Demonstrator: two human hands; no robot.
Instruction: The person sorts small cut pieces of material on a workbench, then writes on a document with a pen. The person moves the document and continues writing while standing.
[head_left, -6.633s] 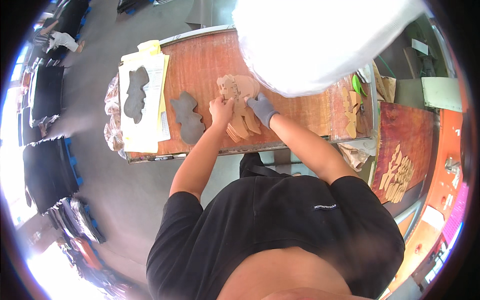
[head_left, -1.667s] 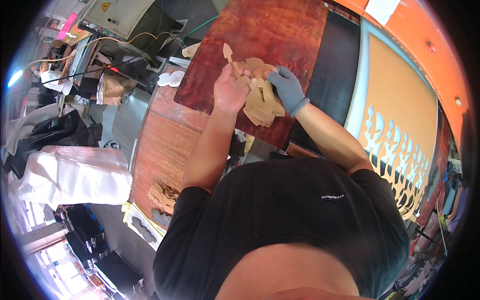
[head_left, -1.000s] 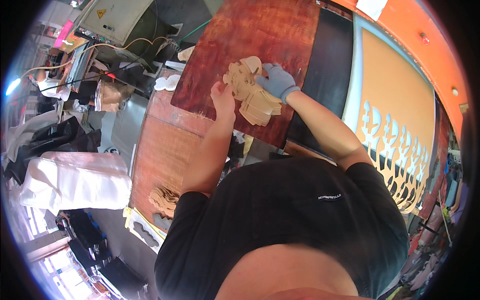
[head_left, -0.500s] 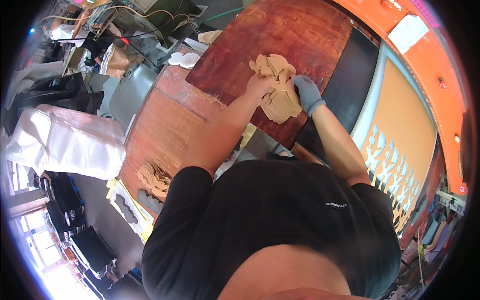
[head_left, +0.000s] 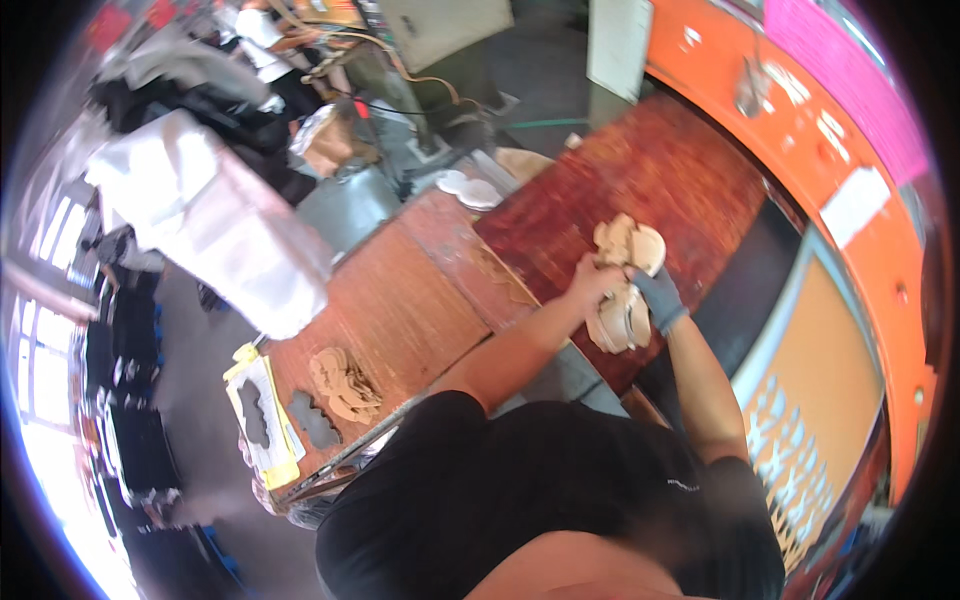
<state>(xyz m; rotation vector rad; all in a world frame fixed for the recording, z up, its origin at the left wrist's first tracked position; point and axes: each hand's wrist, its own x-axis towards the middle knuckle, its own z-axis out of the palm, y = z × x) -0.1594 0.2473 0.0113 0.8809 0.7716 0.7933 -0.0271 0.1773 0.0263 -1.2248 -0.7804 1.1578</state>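
Observation:
A stack of tan cut-out sheet pieces (head_left: 620,325) with curvy outlines is between my two hands, over the dark red board (head_left: 690,165). My bare left hand (head_left: 594,282) grips the stack from its left side, around the middle. On the right, my right hand (head_left: 660,298) in a grey glove closes round the same stack, its fingers close to the left hand's. Part of the stack is hidden behind the fingers, and the picture is somewhat blurred there.
On the wooden table (head_left: 400,285) lie a smaller pile of tan pieces (head_left: 345,383), a dark grey cut-out (head_left: 314,418) and a yellow-edged sheet (head_left: 285,440). A tan sheet with cut-out holes (head_left: 825,350) lies at right, beside an orange machine (head_left: 720,60). Someone in white (head_left: 262,35) is far left.
My view has swung, so the scene sits lower and further right. My hands have come closer together around the middle of the stack, which has turned slightly.

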